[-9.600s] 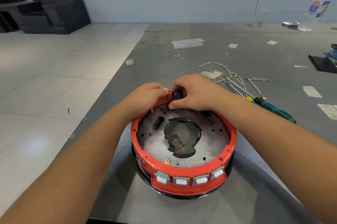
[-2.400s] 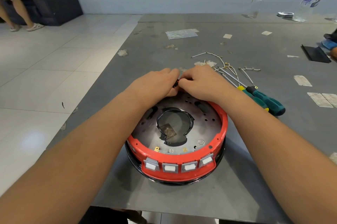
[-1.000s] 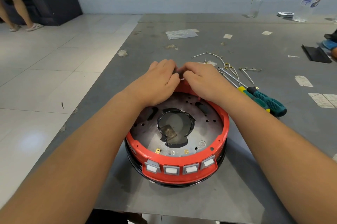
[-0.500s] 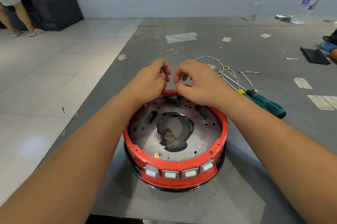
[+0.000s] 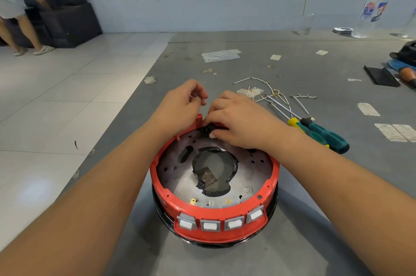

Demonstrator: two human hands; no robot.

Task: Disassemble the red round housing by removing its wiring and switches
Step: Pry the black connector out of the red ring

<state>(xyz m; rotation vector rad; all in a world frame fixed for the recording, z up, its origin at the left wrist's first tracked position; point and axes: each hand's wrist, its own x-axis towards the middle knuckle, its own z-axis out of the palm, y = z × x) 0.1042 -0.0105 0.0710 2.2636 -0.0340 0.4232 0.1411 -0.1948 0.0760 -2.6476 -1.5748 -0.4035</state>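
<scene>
The right hand [image 5: 238, 122] curls its grip round a small black part [image 5: 208, 130] at the far rim of the red housing [image 5: 213, 215]. The left hand [image 5: 180, 107] hovers just beside it, fingers loosely curled with thumb and forefinger close together; whether they hold anything cannot be told. The housing sits near the counter's [image 5: 292, 242] near edge, both forearms reaching over it.

The right hand [image 5: 242, 121] has dropped onto the black part [image 5: 208, 129] at the housing's [image 5: 216, 215] far rim; the left hand [image 5: 180, 108] has drawn slightly away.
</scene>
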